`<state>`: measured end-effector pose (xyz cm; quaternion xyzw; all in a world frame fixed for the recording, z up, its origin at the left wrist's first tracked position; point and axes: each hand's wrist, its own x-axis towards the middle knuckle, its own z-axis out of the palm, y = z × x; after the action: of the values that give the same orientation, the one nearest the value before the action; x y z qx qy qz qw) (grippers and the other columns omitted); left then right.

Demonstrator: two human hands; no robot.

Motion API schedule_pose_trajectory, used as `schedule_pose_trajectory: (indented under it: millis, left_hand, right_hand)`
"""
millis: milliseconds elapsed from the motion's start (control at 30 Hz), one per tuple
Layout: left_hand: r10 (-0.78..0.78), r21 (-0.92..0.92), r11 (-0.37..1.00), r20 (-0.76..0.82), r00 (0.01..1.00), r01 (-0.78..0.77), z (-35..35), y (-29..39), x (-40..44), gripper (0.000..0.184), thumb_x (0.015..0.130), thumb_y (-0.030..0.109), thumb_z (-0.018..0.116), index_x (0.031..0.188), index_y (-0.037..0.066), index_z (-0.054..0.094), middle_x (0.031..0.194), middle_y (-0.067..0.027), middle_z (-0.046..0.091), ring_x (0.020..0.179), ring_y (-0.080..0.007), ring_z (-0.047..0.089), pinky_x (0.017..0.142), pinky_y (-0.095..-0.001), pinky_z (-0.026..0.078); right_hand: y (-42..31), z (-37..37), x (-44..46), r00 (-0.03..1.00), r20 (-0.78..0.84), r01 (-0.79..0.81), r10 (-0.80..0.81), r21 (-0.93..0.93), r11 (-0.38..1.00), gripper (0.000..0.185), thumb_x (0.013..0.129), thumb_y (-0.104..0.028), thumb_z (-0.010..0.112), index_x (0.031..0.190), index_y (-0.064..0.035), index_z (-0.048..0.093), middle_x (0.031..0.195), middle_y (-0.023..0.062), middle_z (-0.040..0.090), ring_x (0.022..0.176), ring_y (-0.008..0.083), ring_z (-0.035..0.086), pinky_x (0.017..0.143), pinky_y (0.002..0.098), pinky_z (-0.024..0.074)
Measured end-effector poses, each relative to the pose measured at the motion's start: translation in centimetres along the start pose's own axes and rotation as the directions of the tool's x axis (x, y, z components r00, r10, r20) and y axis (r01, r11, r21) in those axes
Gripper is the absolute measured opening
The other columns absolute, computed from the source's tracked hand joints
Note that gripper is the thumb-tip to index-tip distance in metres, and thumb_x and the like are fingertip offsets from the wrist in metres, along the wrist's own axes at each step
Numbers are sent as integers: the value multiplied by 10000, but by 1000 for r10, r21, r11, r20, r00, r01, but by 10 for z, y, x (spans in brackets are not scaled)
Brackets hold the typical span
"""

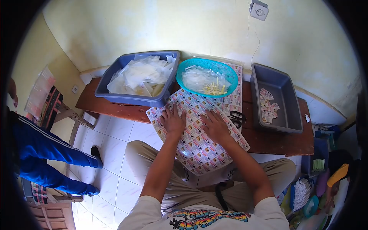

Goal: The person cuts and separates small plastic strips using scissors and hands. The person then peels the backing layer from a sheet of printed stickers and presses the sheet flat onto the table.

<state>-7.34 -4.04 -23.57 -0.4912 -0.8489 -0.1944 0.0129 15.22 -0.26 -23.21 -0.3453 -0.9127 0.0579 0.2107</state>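
A large sheet of printed labels [203, 153] hangs over the front of the wooden bench toward my lap. My left hand [173, 120] lies flat on its upper left part, fingers spread. To the right, my right hand [215, 125] also rests palm down on the sheet with its fingers apart. Neither hand grips anything. Scissors with black handles [237, 118] lie just right of my right hand, their blades not visible. Behind the hands stands a turquoise basket [184, 85] with clear plastic pieces [203, 78] and short pale yellow sticks [214, 89].
A grey-blue tub [134, 100] full of translucent plastic bags [143, 73] stands at the bench's left. At the right, a grey tub [281, 92] holds some cut labels [268, 105]. A person in blue trousers [53, 153] is at the left. Assorted containers crowd the floor at lower right.
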Motion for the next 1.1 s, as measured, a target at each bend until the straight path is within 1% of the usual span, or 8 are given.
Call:
schedule_pose_trajectory:
  millis: [133,200,333,500,667,733,833,1100]
  left_hand:
    - [65,-76,995,0,998,-65,-11,13,-28,708,1042,544,569,1609,132,467,1646,-299,372,1510,-471,347,1197,-625,275]
    - [245,-107,965,30,969,-240,-10,18,-41,730,1021,538,617,1607,131,464,1650,-306,359,1533,-480,314,1224,-632,252]
    - [294,-77,952,-14,956,-295,4,19,-52,752,1017,536,626,1613,114,447,1654,-309,349,1557,-474,284,1245,-633,236]
    - [268,-47,963,50,962,-265,7,21,-51,774,1038,574,563,1646,123,400,1693,-298,293,1582,-464,243,1265,-623,194]
    - [208,-25,978,103,973,-206,10,32,-49,802,1053,608,505,1676,131,340,1711,-300,255,1603,-455,196,1282,-613,146]
    - [175,18,984,144,974,-180,11,35,-48,805,1068,634,431,1693,142,310,1739,-278,211,1619,-441,161,1288,-599,108]
    - [139,28,989,178,974,-146,11,40,-45,814,1072,642,403,1703,143,280,1752,-271,177,1633,-431,117,1294,-591,92]
    - [118,22,992,195,974,-124,9,45,-40,821,1068,651,401,1702,144,282,1754,-255,182,1634,-420,115,1295,-580,91]
  right_hand:
    - [8,3,4,999,-25,23,-23,-3,1000,552,1016,-341,649,1509,-110,563,1587,227,493,1484,418,457,1274,563,291]
    - [10,4,8,999,-33,33,-33,11,999,554,1015,-340,649,1512,-112,561,1587,227,493,1482,421,458,1274,567,287]
    - [9,4,5,999,-29,31,-31,-7,999,550,1015,-327,646,1514,-115,560,1589,226,488,1483,428,452,1278,563,283]
    - [10,-2,6,1000,-10,19,-19,38,999,553,1009,-308,654,1512,-101,559,1602,229,470,1498,422,435,1280,563,280]
    - [6,-14,-2,987,-18,-162,162,-65,985,568,997,-264,665,1519,-73,547,1592,225,464,1508,406,413,1267,558,292]
    - [9,-13,-7,986,-22,-167,166,-65,984,568,1000,-255,658,1527,-77,542,1585,222,469,1504,404,415,1264,555,294]
    - [12,-10,-7,985,-42,-171,168,-78,982,568,1008,-241,646,1541,-84,531,1586,218,470,1502,401,417,1264,552,294]
    - [27,-8,-4,992,-70,-109,104,-83,991,561,1028,-245,624,1558,-99,516,1619,219,445,1505,407,415,1278,533,284]
